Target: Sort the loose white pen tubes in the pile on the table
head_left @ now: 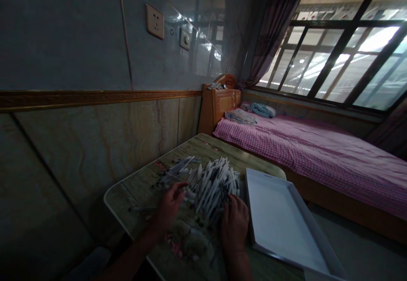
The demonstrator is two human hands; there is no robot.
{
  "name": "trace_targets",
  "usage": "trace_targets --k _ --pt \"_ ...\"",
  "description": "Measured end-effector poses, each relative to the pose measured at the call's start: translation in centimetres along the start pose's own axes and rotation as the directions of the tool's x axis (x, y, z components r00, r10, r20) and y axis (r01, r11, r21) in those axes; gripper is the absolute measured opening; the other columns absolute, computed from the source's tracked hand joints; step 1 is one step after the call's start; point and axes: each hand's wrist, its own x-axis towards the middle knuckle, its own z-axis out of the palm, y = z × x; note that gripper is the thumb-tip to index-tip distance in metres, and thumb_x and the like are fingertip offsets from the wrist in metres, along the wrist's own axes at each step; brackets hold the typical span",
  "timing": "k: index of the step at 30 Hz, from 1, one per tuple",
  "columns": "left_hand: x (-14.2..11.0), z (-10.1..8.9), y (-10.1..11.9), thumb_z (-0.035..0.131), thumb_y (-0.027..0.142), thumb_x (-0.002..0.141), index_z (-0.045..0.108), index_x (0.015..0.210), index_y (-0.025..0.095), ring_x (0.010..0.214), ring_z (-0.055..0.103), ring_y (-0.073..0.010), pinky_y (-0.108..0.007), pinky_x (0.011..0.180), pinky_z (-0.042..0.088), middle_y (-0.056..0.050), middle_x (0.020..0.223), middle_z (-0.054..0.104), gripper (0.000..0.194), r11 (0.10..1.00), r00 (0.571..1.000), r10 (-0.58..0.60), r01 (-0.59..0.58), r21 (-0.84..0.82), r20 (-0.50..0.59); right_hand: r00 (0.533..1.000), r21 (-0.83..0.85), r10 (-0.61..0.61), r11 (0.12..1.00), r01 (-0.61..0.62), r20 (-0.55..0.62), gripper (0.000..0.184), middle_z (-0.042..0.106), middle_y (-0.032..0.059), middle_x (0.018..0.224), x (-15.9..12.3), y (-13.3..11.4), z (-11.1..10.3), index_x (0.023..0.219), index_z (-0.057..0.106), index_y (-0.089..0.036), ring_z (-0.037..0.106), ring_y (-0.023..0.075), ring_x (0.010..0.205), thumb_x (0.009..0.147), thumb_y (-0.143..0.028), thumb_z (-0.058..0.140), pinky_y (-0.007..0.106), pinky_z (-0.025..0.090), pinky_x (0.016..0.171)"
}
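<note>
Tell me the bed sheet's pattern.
The bed sheet has pink and white checks, clearest in the head view.

Pink gingham bed [305,158] lay along window [330,60], 2 folded blankets [241,117] on it; curtain [263,39] hung beside. Socket [155,21] and dial switch [185,39] were on wall [63,39].

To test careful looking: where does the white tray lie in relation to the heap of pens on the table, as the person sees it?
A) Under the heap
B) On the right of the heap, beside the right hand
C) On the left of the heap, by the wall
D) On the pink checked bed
B: the white tray lies just beyond the right hand, on the right side of the heap of pens.
</note>
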Motion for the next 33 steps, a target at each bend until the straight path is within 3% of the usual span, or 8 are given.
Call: trace_targets --k 5,8,11,17,22,25,28,33 --pt "-1.1 -5.0 -2.8 0.061 0.029 0.076 0.075 0.098 0.027 0.11 0.064 -0.0319 -0.049 0.103 0.044 -0.009 0.11 0.074 0.026 0.886 0.977 0.209 -0.205 0.415 0.035 0.999 -0.005 -0.039 0.999 0.039 -0.035 0.036 0.064 0.0123 0.114 0.2 -0.1 -0.6 0.116 0.062 -0.016 0.051 0.0252 0.111 0.101 -0.035 0.036 0.044 0.039 0.099" --pt "-1.8 -6.1 -4.1 0.062 0.024 0.075 0.075 0.099 0.029 0.118 0.06 -0.0322 -0.049 0.107 0.041 -0.007 0.114 0.073 0.028 0.769 0.963 0.243 -0.263 0.583 0.114 0.996 0.037 -0.048 0.998 0.051 -0.073 0.035 0.063 0.0118 0.114 0.3 -0.3 -1.0 0.116 0.062 -0.017 0.053 0.0243 0.111 0.101 -0.036 0.037 0.044 0.04 0.098" --pt "-2.1 -6.1 -4.6 0.06 0.02 0.077 0.073 0.101 0.028 0.112 0.062 -0.0296 -0.045 0.103 0.044 -0.007 0.112 0.072 0.029 0.702 0.96 0.237 -0.275 0.657 0.149 0.992 0.091 -0.044 0.994 0.055 -0.12 0.034 0.063 0.0113 0.112 0.1 -0.4 -1.4 0.115 0.062 -0.017 0.054 0.0236 0.109 0.101 -0.034 0.037 0.044 0.042 0.097" --pt "-2.4 -5.9 -4.0 0.055 0.013 0.083 0.068 0.093 0.023 0.1 0.063 -0.0243 -0.039 0.093 0.048 -0.005 0.099 0.07 0.02 0.624 0.954 0.206 -0.298 0.722 0.217 0.986 0.22 0.031 0.976 0.006 -0.164 0.031 0.063 0.0099 0.11 0.4 -0.2 -2.0 0.113 0.064 -0.018 0.055 0.0229 0.107 0.099 -0.034 0.041 0.043 0.044 0.094" --pt "-2.1 -6.3 -3.7 0.058 0.011 0.084 0.066 0.088 0.022 0.095 0.063 -0.0238 -0.037 0.089 0.05 -0.004 0.093 0.069 0.014 0.59 0.939 0.186 -0.342 0.731 0.289 0.99 0.243 0.14 0.96 -0.137 0.007 0.034 0.066 0.0081 0.104 2.7 -1.4 -3.5 0.109 0.064 -0.02 0.059 0.022 0.1 0.099 -0.039 0.037 0.04 0.047 0.089" --pt "-1.8 -6.6 -3.9 0.058 0.015 0.086 0.065 0.086 0.022 0.093 0.065 -0.0249 -0.038 0.087 0.051 -0.004 0.092 0.071 0.01 0.593 0.923 0.217 -0.383 0.708 0.318 0.995 0.136 0.039 0.989 -0.051 0.09 0.035 0.064 0.0086 0.113 2.0 -2.6 -4.9 0.12 0.06 -0.021 0.055 0.0237 0.109 0.1 -0.039 0.038 0.043 0.045 0.095" --pt "-1.8 -6.6 -4.0 0.056 0.02 0.09 0.064 0.088 0.023 0.091 0.067 -0.0248 -0.038 0.083 0.052 -0.004 0.089 0.072 0.009 0.623 0.907 0.271 -0.421 0.659 0.323 0.981 -0.008 -0.097 0.995 0.1 0.17 0.04 0.056 0.0088 0.131 -1.3 -3.2 -6.1 0.137 0.049 -0.025 0.048 0.0256 0.124 0.099 -0.035 0.042 0.048 0.04 0.104" --pt "-2.7 -5.5 -3.5 0.052 0.021 0.093 0.064 0.091 0.024 0.088 0.068 -0.0223 -0.036 0.081 0.054 -0.003 0.088 0.072 0.013 0.648 0.841 0.39 -0.54 0.537 0.376 0.941 -0.21 -0.221 0.938 0.277 0.256 0.053 0.047 0.0083 0.144 -5.4 -2.4 -5.6 0.148 0.036 -0.028 0.038 0.03 0.136 0.096 -0.029 0.045 0.052 0.037 0.108"
